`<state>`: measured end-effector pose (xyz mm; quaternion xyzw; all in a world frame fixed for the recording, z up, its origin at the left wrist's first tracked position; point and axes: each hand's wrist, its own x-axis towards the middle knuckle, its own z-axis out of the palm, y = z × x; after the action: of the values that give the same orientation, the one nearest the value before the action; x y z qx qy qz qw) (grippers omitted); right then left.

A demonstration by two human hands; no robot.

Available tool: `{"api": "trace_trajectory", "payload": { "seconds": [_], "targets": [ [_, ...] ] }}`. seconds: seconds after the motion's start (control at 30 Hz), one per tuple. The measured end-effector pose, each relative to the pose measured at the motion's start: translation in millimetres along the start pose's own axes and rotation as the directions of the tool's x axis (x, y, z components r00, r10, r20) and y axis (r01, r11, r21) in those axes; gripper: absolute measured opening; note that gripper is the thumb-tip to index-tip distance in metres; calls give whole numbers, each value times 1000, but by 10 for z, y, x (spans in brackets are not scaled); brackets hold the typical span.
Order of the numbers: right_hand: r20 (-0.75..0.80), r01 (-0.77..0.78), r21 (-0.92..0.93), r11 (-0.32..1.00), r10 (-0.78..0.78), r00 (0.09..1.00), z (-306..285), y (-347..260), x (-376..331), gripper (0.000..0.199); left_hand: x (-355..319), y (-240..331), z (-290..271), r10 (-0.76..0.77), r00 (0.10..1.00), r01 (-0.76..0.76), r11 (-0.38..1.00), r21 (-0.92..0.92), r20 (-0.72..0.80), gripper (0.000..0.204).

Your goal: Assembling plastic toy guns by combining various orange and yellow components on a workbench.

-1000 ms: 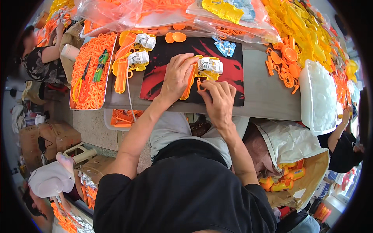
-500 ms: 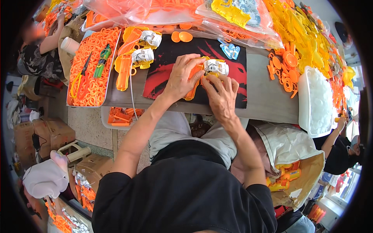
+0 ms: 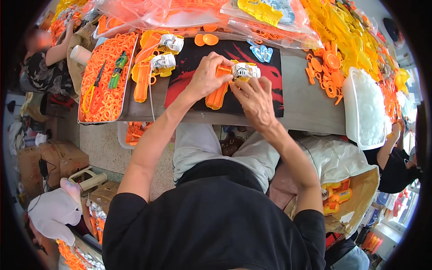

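On a black and red mat (image 3: 273, 99) lies an orange plastic toy housing (image 3: 217, 95), its grip toward me and a white mechanism with thin wires (image 3: 246, 70) in its upper part. My left hand (image 3: 207, 80) closes over the housing's left side, thumb beside the mechanism. Bent fingers of my right hand (image 3: 256, 101) press together at the mechanism's lower edge; whatever sits between the fingertips is hidden. Two similar housings (image 3: 141, 81) with white mechanisms lie left of the mat. Orange discs (image 3: 209, 39) and pale blue parts (image 3: 262, 52) rest along its far edge.
At left, a metal tray (image 3: 100, 122) of orange rings carries scissors (image 3: 94, 96) and green-handled snips (image 3: 118, 72). Orange parts (image 3: 332, 67), a yellow heap (image 3: 337, 27) and a white tub (image 3: 352, 121) stand at right. Plastic bags (image 3: 193, 13) line the back. Other people sit on both sides.
The whole view has shifted slightly. My left hand stays on the housing, showing more of its grip. My right hand remains at the mechanism's lower edge, fingers a little more curled.
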<state>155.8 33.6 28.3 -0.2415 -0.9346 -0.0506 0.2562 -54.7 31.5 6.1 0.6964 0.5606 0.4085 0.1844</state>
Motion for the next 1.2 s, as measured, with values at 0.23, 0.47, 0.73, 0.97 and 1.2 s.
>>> {"api": "trace_trajectory", "payload": {
  "seconds": [0.23,0.47,0.73,0.97,1.2],
  "targets": [
    [-167,-264,-45,963,254,953,310,-401,-138,33,16,-1,35,-13,1000,13,1000,8,13,29],
    [-192,-279,217,936,321,927,-71,267,112,44,-94,239,82,208,971,-139,895,424,-120,30],
    [-14,-295,304,906,314,949,233,475,123,40,-167,256,293,175,964,-94,929,359,-201,31],
    [39,-333,361,871,343,939,241,481,110,38,-181,271,238,224,959,-159,934,321,-175,30],
    [76,-362,354,862,359,930,201,414,92,40,-197,316,178,292,948,-251,932,262,-130,31]
  ]
}}
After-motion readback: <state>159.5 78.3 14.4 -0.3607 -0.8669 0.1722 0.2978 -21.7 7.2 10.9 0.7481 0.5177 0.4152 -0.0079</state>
